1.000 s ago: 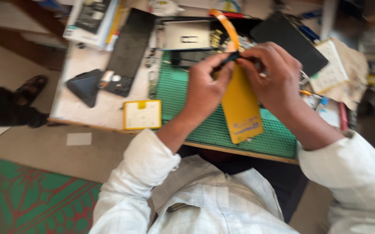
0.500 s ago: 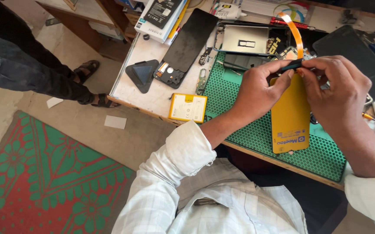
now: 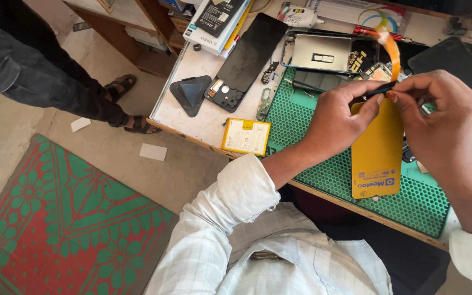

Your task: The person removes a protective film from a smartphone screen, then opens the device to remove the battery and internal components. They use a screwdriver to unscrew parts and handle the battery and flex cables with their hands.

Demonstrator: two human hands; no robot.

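Both hands, left hand and right hand, pinched the top of a yellow card above the green mat (peeling step, I judged); next needed a steady pull.

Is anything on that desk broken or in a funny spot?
Yes: the flat yellow battery pack sits at the white table's front edge, one corner poking over. The black phone back lies opened, its insides showing.
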